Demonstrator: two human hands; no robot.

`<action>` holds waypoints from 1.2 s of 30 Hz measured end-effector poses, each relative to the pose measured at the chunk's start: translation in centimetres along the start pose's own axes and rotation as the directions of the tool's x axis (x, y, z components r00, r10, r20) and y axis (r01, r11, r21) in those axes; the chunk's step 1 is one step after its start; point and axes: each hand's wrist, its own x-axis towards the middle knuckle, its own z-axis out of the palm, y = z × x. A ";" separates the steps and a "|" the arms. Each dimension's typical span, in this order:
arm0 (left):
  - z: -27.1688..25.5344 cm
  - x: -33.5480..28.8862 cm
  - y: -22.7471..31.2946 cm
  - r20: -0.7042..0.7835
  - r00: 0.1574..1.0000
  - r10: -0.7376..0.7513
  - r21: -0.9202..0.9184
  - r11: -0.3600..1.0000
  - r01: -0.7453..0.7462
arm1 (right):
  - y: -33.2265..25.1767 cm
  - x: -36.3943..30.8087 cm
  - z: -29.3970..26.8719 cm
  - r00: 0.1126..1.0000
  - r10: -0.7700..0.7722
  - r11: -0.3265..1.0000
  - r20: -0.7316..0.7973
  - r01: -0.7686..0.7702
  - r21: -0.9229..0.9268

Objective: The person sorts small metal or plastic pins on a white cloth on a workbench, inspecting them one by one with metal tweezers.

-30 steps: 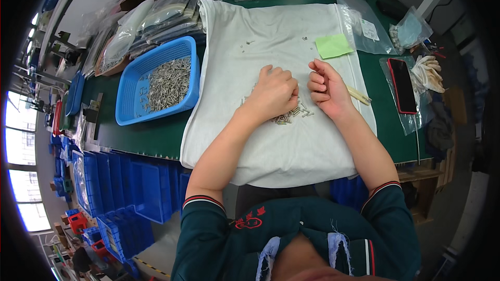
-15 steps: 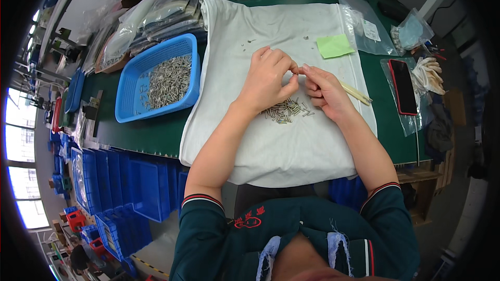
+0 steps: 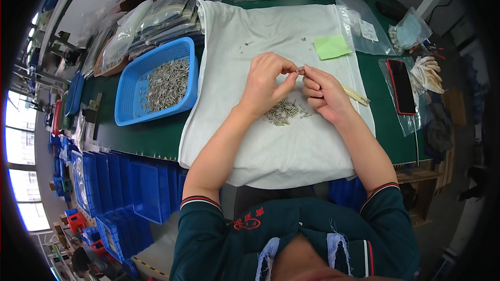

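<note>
My left hand [image 3: 265, 83] and my right hand [image 3: 327, 92] meet above the white cloth [image 3: 276, 153], fingertips almost touching. Thumb and forefinger of each are pinched around a tiny metal part [image 3: 300, 71], mostly covered by the fingers; its exact shape is too small to make out. Just below the hands lies a loose pile of small silvery metal pins [image 3: 284, 113], partly hidden by my left hand. To the left, a blue plastic basket [image 3: 125, 109] holds many more metal pins [image 3: 169, 84]. A pale yellow tweezer-like tool [image 3: 356, 95] rests beside my right wrist.
A green paper note [image 3: 332, 47] and a few tiny bits [image 3: 248, 43] lie farther up the cloth. On the green table [image 3: 140, 138] are a red-edged phone [image 3: 401, 87], white gloves [image 3: 428, 74] and stacked plastic bags [image 3: 169, 13]. Blue crates [image 3: 148, 187] stand below at left.
My left fingers have straightened a little and shifted, showing more of the tiny part at the fingertips. My right hand keeps nearly the same place, still pinching.
</note>
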 end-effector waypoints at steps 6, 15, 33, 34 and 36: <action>0.5 -0.1 0.5 -0.044 0.999 -0.027 -0.067 0.997 0.024 | 0.1 0.1 -0.2 0.992 0.048 0.988 0.114 -0.064 0.140; 1.3 -0.9 0.6 0.062 0.924 -0.378 -0.559 0.753 0.346 | 0.3 0.1 -0.5 0.984 0.035 0.975 0.177 -0.073 0.208; 1.3 -0.9 0.6 -0.056 0.959 -0.278 -0.341 0.908 0.243 | 0.5 -0.4 0.7 0.986 -0.167 0.978 0.023 0.169 -0.119; 1.4 -0.8 0.8 -0.035 0.965 -0.258 -0.369 0.901 0.228 | 0.4 -0.5 0.7 0.981 -0.193 0.974 -0.010 0.191 -0.119; 1.2 -0.5 1.2 -0.066 0.947 -0.315 -0.227 0.929 0.293 | 0.1 -0.5 0.8 0.986 -0.165 0.975 -0.003 0.162 -0.150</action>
